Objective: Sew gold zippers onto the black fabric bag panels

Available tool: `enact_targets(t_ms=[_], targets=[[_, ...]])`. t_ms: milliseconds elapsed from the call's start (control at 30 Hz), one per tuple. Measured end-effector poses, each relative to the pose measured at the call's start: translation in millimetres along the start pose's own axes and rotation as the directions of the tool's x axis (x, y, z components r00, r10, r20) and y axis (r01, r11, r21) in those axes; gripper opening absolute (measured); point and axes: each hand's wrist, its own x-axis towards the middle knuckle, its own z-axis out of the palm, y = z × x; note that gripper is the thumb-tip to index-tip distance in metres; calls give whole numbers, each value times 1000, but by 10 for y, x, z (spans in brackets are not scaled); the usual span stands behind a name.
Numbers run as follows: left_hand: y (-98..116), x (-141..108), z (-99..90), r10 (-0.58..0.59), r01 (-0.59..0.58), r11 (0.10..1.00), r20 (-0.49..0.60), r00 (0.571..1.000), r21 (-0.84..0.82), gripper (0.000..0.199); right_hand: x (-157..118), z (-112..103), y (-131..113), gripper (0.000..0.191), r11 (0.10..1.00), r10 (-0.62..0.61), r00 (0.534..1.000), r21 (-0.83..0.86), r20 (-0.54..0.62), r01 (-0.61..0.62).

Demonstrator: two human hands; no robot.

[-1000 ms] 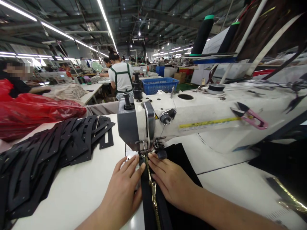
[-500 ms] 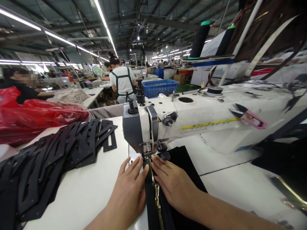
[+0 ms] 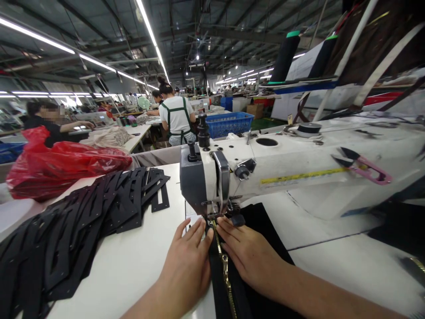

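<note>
Gold-toothed zipper (image 3: 218,242), lower center, lies between left hand (image 3: 187,261), loosely spread, and right hand (image 3: 250,254), fingers together, apparently steadied straight beneath sewing machine (image 3: 299,155).

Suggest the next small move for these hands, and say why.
Perhaps ease the black fabric slightly forward under the sewing machine: the left hand and right hand lie flat beside the gold zipper, whose teeth run up under the machine.

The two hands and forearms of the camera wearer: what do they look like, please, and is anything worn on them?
The left hand and right hand show no gloves, rings or watch; no sleeves cover the visible forearms.
</note>
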Motion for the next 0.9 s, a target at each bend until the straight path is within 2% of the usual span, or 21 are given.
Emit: enact_targets(t_ms=[167, 267, 400, 500, 600, 667, 767, 833, 900], targets=[[-12, 34, -29, -5, 4, 1000, -31, 999, -29, 45, 29, -7, 68, 35, 997, -5, 1000, 81, -5, 5], [4, 0, -6, 6, -9, 999, -91, 996, -37, 42, -21, -74, 20, 31, 990, 19, 1000, 142, 16, -21], [30, -67, 26, 105, -115, 993, -190, 976, -41, 33, -121, -160, -114, 23, 975, 50, 996, 214, 75, -66], [31, -103, 1, 198, -208, 978, -200, 960, -30, 28, -165, -206, -173, 4, 961, 118, 988, 241, 95, -138], [44, -164, -42, 298, -303, 953, -186, 936, 1, 27, -227, -283, -246, 14, 975, 112, 993, 188, 37, -117], [72, -234, -45, 319, -325, 946, -186, 929, -1, 28, -319, -331, -339, 16, 994, 0, 1000, 106, -18, 1], [131, -369, 19, 307, -323, 946, -240, 921, -29, 30, -526, -307, -512, 19, 984, -174, 984, -41, -44, 173], [169, -457, 76, 305, -324, 946, -272, 913, -28, 32, -660, -214, -606, 22, 978, -179, 983, -116, -42, 173], [202, -527, 96, 319, -328, 945, -233, 919, 4, 32, -742, -96, -666, 21, 980, -126, 988, -166, -86, 110]])
